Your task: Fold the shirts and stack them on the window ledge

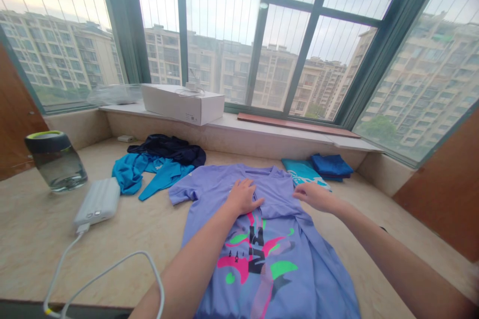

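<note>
A lavender T-shirt (209, 229) with a pink, green and black print lies front up on the counter, its collar toward the window. My left hand (245, 197) rests flat on its chest, fingers spread. At the shirt's right edge, my right hand (312, 195) has its fingers pinched together on the fabric by the shoulder. The right side of the shirt is bunched and partly turned inward, so the right sleeve does not show plainly. Its left sleeve (183, 192) lies spread out. The lower hem runs past the bottom of the view.
Folded turquoise (302, 172) and dark blue garments (332, 165) lie behind my right hand. Crumpled blue (162, 174) and navy clothes (168, 148) lie at back left. A water bottle (56, 162) and a white power bank (98, 202) with a cable stand left. A white box (183, 103) sits on the sill.
</note>
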